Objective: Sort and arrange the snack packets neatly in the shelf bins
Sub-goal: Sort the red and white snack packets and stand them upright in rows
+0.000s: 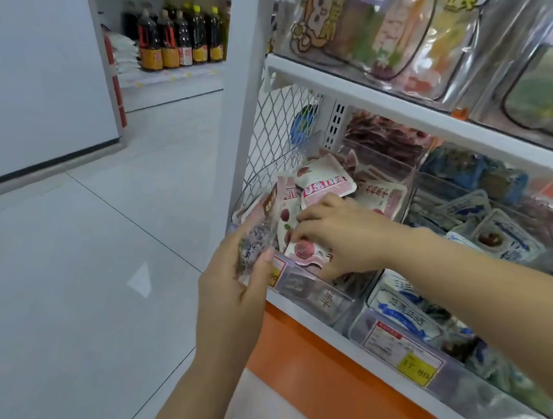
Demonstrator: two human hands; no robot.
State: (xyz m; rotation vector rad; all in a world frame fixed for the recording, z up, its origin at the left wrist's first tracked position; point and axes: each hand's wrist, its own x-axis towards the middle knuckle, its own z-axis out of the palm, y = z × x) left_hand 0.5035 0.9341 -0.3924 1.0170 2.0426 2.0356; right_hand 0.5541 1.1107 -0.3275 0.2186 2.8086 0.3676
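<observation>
The snack packets (326, 187) lie in the leftmost bin (307, 292). A second bin (449, 377) sits just right. Some bottles (180, 40) stand behind, left.

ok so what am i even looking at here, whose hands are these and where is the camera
There is no machine here: this is one picture from a camera worn on a person's head, looking down at their own two bare hands in a shop aisle. The left hand holds a dark packet just in front of the shelving. The right hand reaches into a clear bin full of pink and white snack packets and grips a pink packet at the front. Beside it lie blue and white packets. Further off stand dark bottles.
</observation>
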